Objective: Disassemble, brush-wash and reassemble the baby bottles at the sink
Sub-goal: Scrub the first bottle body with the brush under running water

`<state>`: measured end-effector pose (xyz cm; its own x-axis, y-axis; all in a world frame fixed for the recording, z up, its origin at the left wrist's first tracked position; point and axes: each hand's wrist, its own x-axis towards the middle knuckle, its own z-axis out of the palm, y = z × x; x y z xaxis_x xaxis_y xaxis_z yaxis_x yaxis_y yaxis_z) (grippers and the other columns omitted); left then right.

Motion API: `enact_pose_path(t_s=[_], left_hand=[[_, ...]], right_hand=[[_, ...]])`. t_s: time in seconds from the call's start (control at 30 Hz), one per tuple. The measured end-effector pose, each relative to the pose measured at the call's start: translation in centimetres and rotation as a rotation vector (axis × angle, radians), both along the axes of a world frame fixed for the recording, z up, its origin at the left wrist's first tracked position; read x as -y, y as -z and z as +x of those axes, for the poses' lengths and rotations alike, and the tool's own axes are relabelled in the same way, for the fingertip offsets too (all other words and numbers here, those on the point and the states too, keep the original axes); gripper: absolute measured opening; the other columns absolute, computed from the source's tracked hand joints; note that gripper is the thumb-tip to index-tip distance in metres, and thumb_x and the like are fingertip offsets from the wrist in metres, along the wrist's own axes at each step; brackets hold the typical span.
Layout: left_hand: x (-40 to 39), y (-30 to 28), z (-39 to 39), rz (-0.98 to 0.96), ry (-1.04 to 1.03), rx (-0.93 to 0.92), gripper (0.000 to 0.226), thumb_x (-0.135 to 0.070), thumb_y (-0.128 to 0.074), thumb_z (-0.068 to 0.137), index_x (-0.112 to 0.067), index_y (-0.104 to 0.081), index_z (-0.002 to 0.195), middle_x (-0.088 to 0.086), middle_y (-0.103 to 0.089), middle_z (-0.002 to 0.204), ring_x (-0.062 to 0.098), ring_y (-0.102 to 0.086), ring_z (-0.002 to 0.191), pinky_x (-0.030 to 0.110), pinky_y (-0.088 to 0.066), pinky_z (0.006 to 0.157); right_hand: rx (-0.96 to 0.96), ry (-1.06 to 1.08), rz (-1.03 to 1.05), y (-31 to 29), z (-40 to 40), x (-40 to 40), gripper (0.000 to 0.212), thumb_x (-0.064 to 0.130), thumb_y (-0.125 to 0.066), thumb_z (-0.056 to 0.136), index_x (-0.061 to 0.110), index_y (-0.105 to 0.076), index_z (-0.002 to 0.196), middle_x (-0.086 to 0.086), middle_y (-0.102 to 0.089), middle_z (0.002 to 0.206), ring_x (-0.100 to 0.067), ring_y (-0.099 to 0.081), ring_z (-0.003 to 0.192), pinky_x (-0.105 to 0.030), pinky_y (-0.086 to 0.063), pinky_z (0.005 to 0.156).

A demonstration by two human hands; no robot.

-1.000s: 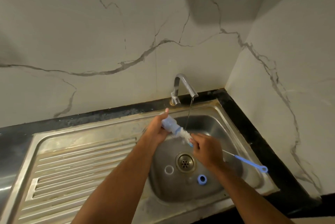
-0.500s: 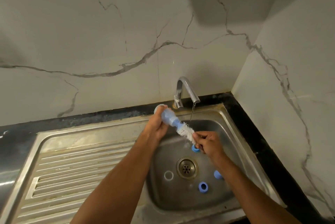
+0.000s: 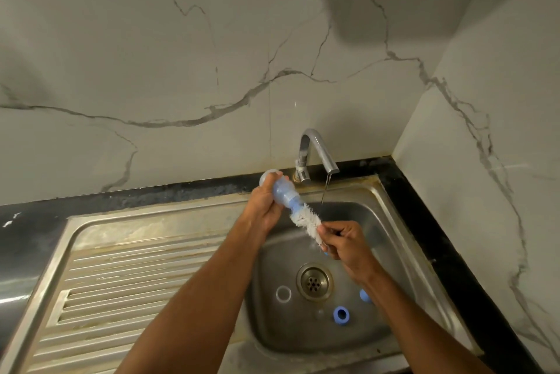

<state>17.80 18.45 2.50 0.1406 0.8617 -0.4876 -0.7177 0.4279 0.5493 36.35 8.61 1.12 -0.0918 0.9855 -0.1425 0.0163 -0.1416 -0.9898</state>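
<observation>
Baby bottle [image 3: 283, 193], tilted above the sink [image 3: 391, 222] beside the tap [image 3: 315, 151]: our left hand [image 3: 263, 207] wraps it, fingers curled. Bottle brush [image 3: 307, 222], white bristles at its mouth: our right hand [image 3: 342, 242] pinches the handle. Blue ring [image 3: 341, 315], clear ring [image 3: 283, 294] in basin near drain [image 3: 314, 281]

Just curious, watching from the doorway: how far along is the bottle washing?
Disassembly looks done: a blue ring and a clear ring lie loose in the sink. Brushing is in hand: the left hand holds the bottle, the right hand works the brush. Reassembly remains.
</observation>
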Motion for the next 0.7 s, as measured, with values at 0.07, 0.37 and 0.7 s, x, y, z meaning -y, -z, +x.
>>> enact_pose_path(t_s=[0.07,0.37,0.7], left_hand=[[-0.3,0.0,-0.5,0.010,-0.018,0.002,0.047,-0.014,-0.075,0.087,-0.004,-0.051,0.125,0.017,-0.059,0.108,0.025,-0.064,0.093,0.043,-0.057,0.086],[0.5,0.6,-1.2,0.081,0.033,0.018,0.059,-0.021,-0.077,0.087,-0.005,-0.046,0.135,0.016,-0.060,0.107,0.024,-0.065,0.095,0.043,-0.056,0.090],[-0.5,-0.1,-0.7,0.016,0.274,-0.256,0.043,-0.010,-0.070,0.089,-0.003,-0.056,0.129,0.019,-0.060,0.123,0.031,-0.060,0.116,0.050,-0.050,0.104]], right_hand=[[0.009,-0.012,0.006,0.0,0.4,0.2,0.020,0.012,-0.061,0.096,0.005,-0.075,0.083,-0.007,-0.055,0.056,-0.012,-0.038,0.048,-0.025,-0.028,0.045],[0.043,-0.009,0.022,-0.2,1.1,0.0,0.017,0.010,-0.063,0.095,0.008,-0.077,0.084,-0.009,-0.058,0.057,-0.015,-0.043,0.049,-0.027,-0.032,0.047],[0.423,0.080,0.276,0.9,0.6,-0.6,0.011,0.003,-0.072,0.088,0.012,-0.078,0.085,0.004,-0.069,0.061,-0.014,-0.067,0.056,-0.024,-0.054,0.055]])
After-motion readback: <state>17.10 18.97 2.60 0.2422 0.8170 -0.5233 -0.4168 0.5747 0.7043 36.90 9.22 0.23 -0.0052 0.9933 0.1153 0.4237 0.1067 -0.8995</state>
